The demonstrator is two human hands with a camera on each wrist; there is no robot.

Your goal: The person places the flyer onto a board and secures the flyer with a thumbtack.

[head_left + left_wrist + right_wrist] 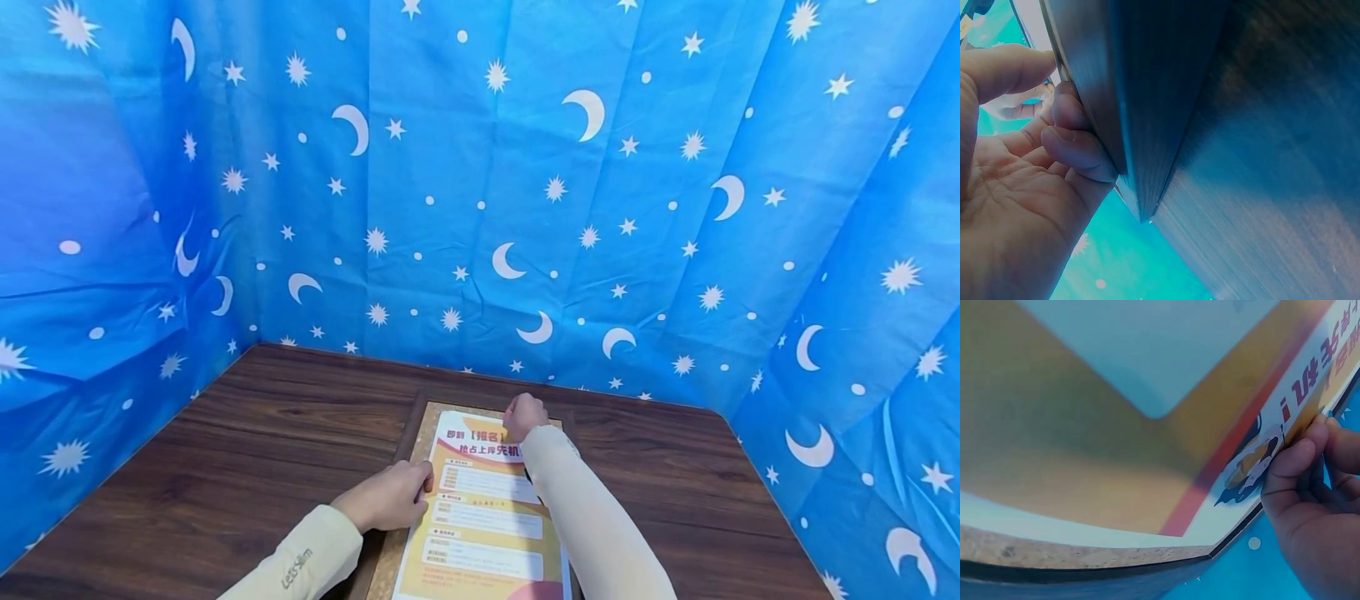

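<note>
A printed poster (480, 517), yellow and white with red lettering, lies over a cork board (384, 567) in a dark wood frame (408, 433). My left hand (390, 496) is at the poster's left edge. Its thumb and curled fingers close together there in the left wrist view, right beside the frame. At the top edge, my right hand (527, 415) pinches with thumb and fingertips; the right wrist view shows these fingers (1291, 459) against the poster's printed heading. My right forearm covers the poster's upper right side in the head view.
The framed board rests on a dark wood-grain table (225, 450), close to its back edge. A blue curtain (450, 208) with white moons and stars hangs behind the table and along both sides. Pale sleeves (600, 525) cover both forearms.
</note>
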